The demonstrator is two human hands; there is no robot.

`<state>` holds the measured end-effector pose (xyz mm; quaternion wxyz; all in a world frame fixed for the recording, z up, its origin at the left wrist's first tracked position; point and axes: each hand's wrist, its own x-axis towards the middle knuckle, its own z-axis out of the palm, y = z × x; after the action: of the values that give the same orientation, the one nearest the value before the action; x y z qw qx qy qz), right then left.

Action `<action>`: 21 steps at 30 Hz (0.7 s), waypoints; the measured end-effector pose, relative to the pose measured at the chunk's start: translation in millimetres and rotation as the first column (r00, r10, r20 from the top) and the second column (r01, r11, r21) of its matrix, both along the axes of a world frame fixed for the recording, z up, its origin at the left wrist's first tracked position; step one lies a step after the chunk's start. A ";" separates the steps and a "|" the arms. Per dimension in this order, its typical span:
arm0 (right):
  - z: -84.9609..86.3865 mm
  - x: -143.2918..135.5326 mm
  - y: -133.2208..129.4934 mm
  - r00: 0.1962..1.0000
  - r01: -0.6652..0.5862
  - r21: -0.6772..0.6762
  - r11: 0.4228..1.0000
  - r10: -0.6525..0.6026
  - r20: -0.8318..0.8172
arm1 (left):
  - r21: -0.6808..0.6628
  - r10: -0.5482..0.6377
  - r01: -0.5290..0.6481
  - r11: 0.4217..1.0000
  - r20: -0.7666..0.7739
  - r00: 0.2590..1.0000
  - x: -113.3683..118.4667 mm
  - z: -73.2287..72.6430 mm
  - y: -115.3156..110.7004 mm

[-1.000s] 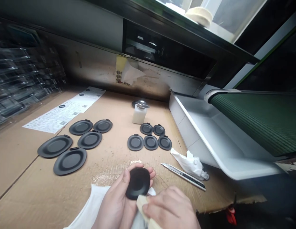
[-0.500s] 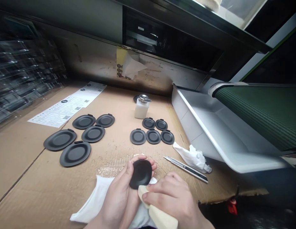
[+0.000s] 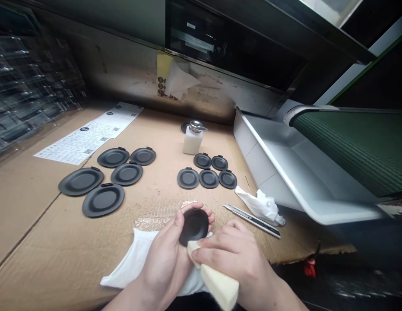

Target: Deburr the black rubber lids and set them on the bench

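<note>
My left hand (image 3: 166, 252) cradles a dark, rounded oval lid (image 3: 194, 225), with the thumb on its left edge and the fingertips behind its far side. My right hand (image 3: 231, 255) pinches a long cream-coloured sponge-like block (image 3: 218, 280), whose tip rests at the lid's near edge. Under both hands lies a white cloth (image 3: 132, 259). Ahead to the left sit several larger black lids, including one nearest me (image 3: 103, 201). Several smaller ones form a group further right, among them a lid (image 3: 209, 178) in the front row.
A white pump bottle (image 3: 192, 140) stands behind the small lids, beside another dark piece. Right of my hands are a utility knife (image 3: 252, 221) and crumpled white material (image 3: 261, 205). A grey-white bin (image 3: 268, 168) borders the right side. Printed sheets (image 3: 90, 136) lie left, near stacked clear trays (image 3: 32, 82).
The view has tipped slightly, so the table and its objects appear higher. My hands keep nearly the same hold, with the block's tip still at the lid's near edge.
</note>
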<state>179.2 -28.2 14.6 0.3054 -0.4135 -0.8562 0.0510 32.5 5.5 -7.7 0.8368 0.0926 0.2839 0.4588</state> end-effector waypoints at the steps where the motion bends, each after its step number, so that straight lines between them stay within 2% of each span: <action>1: -0.6 -6.2 2.5 1.000 -0.009 0.018 1.000 0.009 -0.016 | -0.015 -0.008 0.008 1.000 -0.008 1.000 -0.4 0.8 -0.1; 5: -4.7 -26.5 17.5 0.991 -0.005 0.039 0.999 0.010 -0.132 | -0.049 -0.021 0.023 0.999 0.033 0.999 -0.9 3.1 -0.6; 10: -10.6 -30.3 22.6 0.957 0.076 -0.032 0.997 -0.082 -0.280 | -0.016 -0.022 0.024 1.000 0.107 0.994 -0.2 2.7 -0.6; 13: -9.1 -29.4 12.4 0.969 0.032 -0.017 0.999 -0.036 -0.243 | -0.036 -0.029 0.032 0.999 0.073 0.997 -0.7 2.7 -1.0; 16: -2.3 -19.5 2.3 0.993 0.010 0.015 1.000 -0.008 -0.114 | -0.045 -0.032 0.035 0.998 0.048 0.998 -0.6 3.5 -1.2; 19: 5.2 1.5 -0.7 0.998 0.009 -0.067 0.998 -0.012 -0.054 | -0.004 -0.020 0.020 1.000 0.045 0.999 0.2 2.9 -1.1; 21: 8.5 14.0 -0.5 0.993 0.042 -0.136 0.990 -0.057 -0.108 | 0.021 -0.018 0.017 1.000 0.030 0.999 0.6 1.5 -0.8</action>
<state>193.2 -28.7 23.1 0.3255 -0.4509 -0.8219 0.1236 33.1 4.7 -6.2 0.8439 0.0969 0.2659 0.4557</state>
